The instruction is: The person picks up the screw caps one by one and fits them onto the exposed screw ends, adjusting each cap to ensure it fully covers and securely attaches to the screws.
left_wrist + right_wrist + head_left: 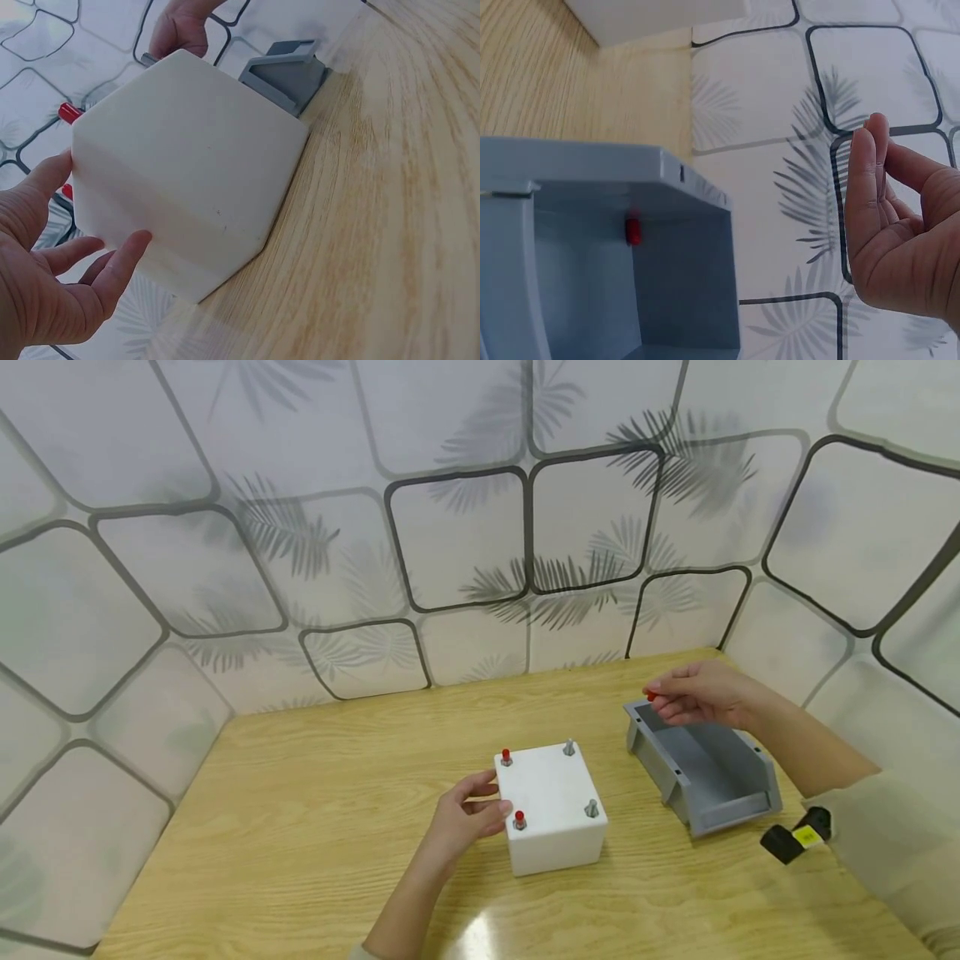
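A white box [546, 785] stands on the table, with metal bolts at its top corners. Red caps [520, 818] cover the two left bolts; the two right bolts [592, 808] are bare. My left hand [457, 818] touches the box's left side, thumb at the top edge and fingers spread. Over the far end of a grey bin [705, 768], my right hand [701, 693] pinches a small red cap [652, 695] between thumb and fingertips. The right wrist view hides that cap behind the fingers. Another red cap [633, 231] lies inside the bin.
Wood-grain table [315, 827] lies under everything. Patterned curtain-like walls [465, 543] enclose its back and sides. A black strap piece with a yellow label [807, 837] shows beside the right sleeve. The bin stands right of the box, a gap between them.
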`<state>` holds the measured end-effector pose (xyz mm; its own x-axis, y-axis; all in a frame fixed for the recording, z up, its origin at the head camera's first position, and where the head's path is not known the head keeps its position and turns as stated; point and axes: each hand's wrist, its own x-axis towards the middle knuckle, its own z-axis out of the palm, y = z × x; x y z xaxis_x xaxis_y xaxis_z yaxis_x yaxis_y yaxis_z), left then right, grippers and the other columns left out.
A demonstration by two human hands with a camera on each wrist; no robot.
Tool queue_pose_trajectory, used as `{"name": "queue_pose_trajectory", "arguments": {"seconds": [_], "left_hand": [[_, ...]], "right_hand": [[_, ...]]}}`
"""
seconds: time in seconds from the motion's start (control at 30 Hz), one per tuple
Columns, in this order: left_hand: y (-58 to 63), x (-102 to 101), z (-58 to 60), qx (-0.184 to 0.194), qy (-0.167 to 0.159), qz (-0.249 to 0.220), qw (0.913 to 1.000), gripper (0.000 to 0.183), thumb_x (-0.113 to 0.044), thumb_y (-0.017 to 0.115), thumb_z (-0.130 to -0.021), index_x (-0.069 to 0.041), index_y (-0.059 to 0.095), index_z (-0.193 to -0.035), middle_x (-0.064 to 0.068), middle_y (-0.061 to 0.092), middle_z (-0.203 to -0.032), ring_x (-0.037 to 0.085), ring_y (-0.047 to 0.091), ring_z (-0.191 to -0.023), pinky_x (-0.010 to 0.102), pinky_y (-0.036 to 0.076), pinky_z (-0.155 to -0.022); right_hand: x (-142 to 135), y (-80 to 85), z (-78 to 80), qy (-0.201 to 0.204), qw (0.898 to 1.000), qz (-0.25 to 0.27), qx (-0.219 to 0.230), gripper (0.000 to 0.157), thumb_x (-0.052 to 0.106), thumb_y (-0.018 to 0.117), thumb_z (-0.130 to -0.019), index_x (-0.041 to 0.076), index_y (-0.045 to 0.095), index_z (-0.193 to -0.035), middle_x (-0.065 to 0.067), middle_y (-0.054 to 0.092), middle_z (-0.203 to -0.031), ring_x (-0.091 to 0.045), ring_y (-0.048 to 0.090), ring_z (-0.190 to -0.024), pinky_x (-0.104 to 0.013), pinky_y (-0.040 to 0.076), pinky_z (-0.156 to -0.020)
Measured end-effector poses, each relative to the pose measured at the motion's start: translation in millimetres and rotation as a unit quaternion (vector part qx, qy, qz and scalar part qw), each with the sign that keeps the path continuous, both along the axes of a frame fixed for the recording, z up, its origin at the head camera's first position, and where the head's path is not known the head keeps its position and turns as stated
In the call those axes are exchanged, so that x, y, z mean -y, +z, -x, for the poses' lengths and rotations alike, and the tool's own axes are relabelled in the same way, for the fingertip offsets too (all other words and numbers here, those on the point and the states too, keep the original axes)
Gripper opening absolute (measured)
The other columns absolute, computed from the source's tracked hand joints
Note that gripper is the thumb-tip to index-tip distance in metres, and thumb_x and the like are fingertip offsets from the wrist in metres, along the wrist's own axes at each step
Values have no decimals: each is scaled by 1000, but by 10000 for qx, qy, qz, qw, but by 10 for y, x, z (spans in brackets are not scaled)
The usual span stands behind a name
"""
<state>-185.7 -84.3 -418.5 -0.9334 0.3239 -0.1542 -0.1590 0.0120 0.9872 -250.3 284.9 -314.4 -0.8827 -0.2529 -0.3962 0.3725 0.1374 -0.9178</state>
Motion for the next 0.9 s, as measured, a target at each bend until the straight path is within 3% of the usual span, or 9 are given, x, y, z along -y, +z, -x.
{"name": "queue_pose_trajectory", "arguments": {"seconds": [0.4, 0.57, 0.8, 0.9], "left_hand": [[-6, 0, 8, 35, 18, -22, 10000, 62, -17, 72, -85, 1, 44, -137, 21, 48, -125, 19, 58, -97, 38, 57, -84], [-5, 3, 13, 69, 2, -33, 10000, 62, -17, 72, -85, 0, 44, -137, 20, 48, -125, 19, 58, -96, 37, 57, -84], [-2, 1, 4, 36, -7, -29, 10000, 63, -18, 72, -85, 0, 43, -138, 20, 48, -126, 19, 58, -97, 37, 57, -84], [-6, -2, 11, 54, -8, -41, 10000, 62, -18, 72, -85, 0, 44, -138, 20, 48, -126, 19, 58, -97, 36, 57, -83]], "right_hand": [[217, 46, -27, 163, 9991, -156, -364, 15, 15, 58, -95, 11, 70, -87, 1, 69, -71, -8, 66, -63, -27, 60, -67], [299, 40, -44, 246, 9987, -173, -410, 16, 13, 56, -96, 10, 70, -90, 0, 68, -71, -8, 66, -63, -25, 59, -64], [414, 58, -61, 409, 9956, -641, -551, 22, 17, 59, -94, -1, 64, -105, 0, 68, -73, -7, 66, -64, -26, 59, -65], [457, 48, -58, 439, 9955, -643, -532, 22, 19, 62, -92, 0, 65, -104, 0, 68, -73, -7, 65, -63, -25, 59, -64]]}}
